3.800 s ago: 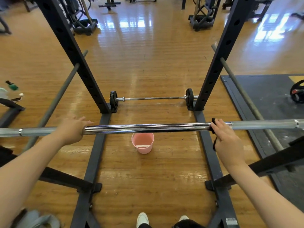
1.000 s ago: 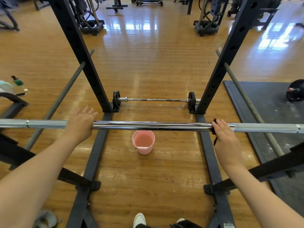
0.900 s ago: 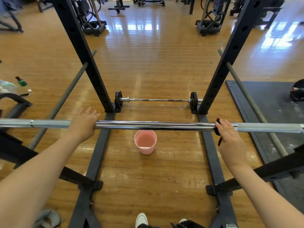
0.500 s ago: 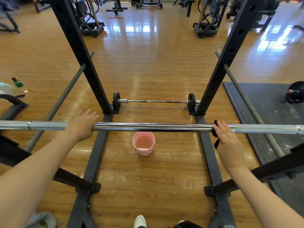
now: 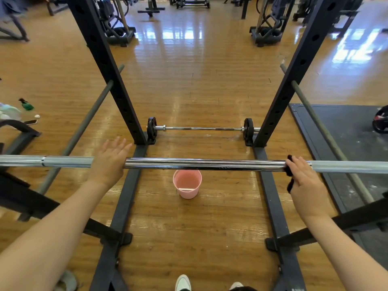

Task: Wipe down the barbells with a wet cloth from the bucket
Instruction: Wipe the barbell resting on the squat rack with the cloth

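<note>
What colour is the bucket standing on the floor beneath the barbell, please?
Pink: the bucket shows clearly in the head view.

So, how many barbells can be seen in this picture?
2. One long barbell lies across the rack under both hands; one short barbell with small plates lies on the floor behind it. Others may be hidden.

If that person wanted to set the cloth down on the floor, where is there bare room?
Bare wood lies on both sides of the pink bucket, between the two black base rails of the rack. More lies between the bucket and the small barbell. It is crowded at far left, by the green bottle and phone.
</note>
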Demonstrator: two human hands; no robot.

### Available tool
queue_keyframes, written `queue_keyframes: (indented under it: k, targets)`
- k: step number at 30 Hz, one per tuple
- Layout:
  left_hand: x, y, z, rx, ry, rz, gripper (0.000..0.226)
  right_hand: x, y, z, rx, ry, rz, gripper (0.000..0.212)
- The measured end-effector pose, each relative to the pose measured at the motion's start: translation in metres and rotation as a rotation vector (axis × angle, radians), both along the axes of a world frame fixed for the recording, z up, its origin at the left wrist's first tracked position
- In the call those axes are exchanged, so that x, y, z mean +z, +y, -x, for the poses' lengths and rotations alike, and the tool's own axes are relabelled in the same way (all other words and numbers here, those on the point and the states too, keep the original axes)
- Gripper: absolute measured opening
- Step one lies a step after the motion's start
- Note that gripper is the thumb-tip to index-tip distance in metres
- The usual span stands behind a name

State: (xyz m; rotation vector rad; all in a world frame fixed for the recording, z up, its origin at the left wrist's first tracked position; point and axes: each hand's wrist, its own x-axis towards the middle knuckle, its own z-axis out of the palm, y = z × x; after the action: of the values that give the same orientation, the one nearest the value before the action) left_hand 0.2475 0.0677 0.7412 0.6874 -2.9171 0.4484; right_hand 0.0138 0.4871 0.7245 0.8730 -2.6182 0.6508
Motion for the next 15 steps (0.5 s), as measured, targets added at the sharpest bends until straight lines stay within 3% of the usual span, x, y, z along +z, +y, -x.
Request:
queue_keyframes:
  k: [6, 11, 15]
  targets:
    - [0.028, 0.005, 0.01, 0.007, -0.262, -0.112, 0.066, 0.001, -0.011, -0.005, -0.064, -0.054, 0.063, 0.044]
    - [0.018, 0.005, 0.0, -0.003, -0.038, -0.073, 0.069, 0.002, -0.003, -0.007, 0.085, 0.008, -0.013, 0.048]
    - [0.003, 0.0, -0.012, 0.061, 0.106, -0.109, 0.08, 0.005, 0.0, 0.001, 0.007, -0.043, 0.02, 0.047]
